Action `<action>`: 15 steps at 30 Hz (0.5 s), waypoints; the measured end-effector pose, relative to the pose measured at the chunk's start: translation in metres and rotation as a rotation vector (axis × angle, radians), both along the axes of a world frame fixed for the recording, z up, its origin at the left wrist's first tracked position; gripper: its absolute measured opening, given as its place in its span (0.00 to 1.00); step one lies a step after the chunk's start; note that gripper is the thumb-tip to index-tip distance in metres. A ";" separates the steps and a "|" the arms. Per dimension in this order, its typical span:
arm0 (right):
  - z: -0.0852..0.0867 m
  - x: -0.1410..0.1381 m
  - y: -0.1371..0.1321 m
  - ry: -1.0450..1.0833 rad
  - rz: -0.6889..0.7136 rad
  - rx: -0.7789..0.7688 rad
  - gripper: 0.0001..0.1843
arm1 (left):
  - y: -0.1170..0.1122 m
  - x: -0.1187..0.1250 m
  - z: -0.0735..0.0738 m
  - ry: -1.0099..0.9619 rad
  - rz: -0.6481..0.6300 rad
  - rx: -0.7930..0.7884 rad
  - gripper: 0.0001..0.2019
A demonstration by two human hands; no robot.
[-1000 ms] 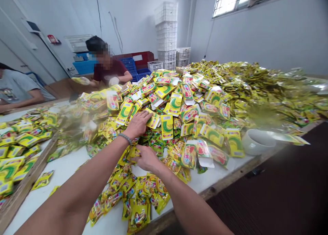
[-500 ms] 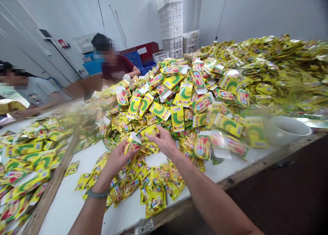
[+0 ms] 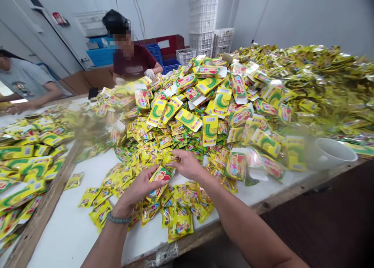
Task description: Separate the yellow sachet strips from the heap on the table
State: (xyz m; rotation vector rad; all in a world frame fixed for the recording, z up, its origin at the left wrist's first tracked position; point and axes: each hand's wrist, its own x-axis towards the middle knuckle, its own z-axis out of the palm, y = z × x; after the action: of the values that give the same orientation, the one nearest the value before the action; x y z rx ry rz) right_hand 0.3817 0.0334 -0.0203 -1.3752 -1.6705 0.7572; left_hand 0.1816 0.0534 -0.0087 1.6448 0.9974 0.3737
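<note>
My left hand (image 3: pixel 143 190) is closed around a small yellow, green and red carton (image 3: pixel 160 179), held tilted above a spread of loose sachets. At the carton's upper right end is my right hand (image 3: pixel 188 165), thumb and forefinger curled close together. What sits between those fingers, if anything, cannot be made out against the yellow packs behind. Under and in front of both hands lie several yellow sachets (image 3: pixel 181 223) on the white tabletop (image 3: pixel 140 248). Just beyond them rises a heap of cartons (image 3: pixel 210 129), some with white flaps open, mixed with sachets.
A white mug (image 3: pixel 333 153) stands at right. Behind it is a large sachet mound (image 3: pixel 315 77). A wooden divider (image 3: pixel 55 194) separates more cartons (image 3: pixel 26 168) at left. Two people work across the table, one with a gloved hand (image 3: pixel 150 73). White crates (image 3: pixel 203 22) are stacked behind.
The sachet in my right hand no longer shows clearly. The carton in my left hand has turned and moved slightly right and down, its printed face now showing. The camera view has shifted.
</note>
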 end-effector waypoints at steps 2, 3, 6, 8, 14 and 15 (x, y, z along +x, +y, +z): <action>-0.002 -0.004 0.000 -0.037 -0.029 0.076 0.01 | 0.001 0.002 0.002 -0.048 0.020 -0.052 0.18; -0.002 -0.005 0.000 -0.053 -0.040 0.092 0.01 | 0.001 0.004 0.002 -0.074 0.045 -0.086 0.19; -0.001 -0.007 -0.001 -0.060 -0.070 0.037 0.03 | 0.000 0.008 -0.003 -0.128 0.150 -0.184 0.21; 0.002 -0.006 -0.002 -0.044 -0.068 -0.023 0.04 | -0.001 0.011 -0.006 -0.132 0.185 -0.191 0.22; 0.006 -0.004 -0.004 -0.075 -0.147 0.088 0.06 | -0.003 0.018 -0.006 -0.146 0.206 -0.019 0.19; 0.005 -0.006 -0.004 -0.098 -0.139 0.098 0.05 | -0.004 0.018 -0.007 -0.142 0.199 0.002 0.17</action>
State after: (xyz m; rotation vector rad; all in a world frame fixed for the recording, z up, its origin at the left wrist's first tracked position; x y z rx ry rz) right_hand 0.3759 0.0296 -0.0153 -1.4622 -1.6446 0.5287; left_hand 0.1993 0.0497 -0.0158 1.5031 1.0555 0.6165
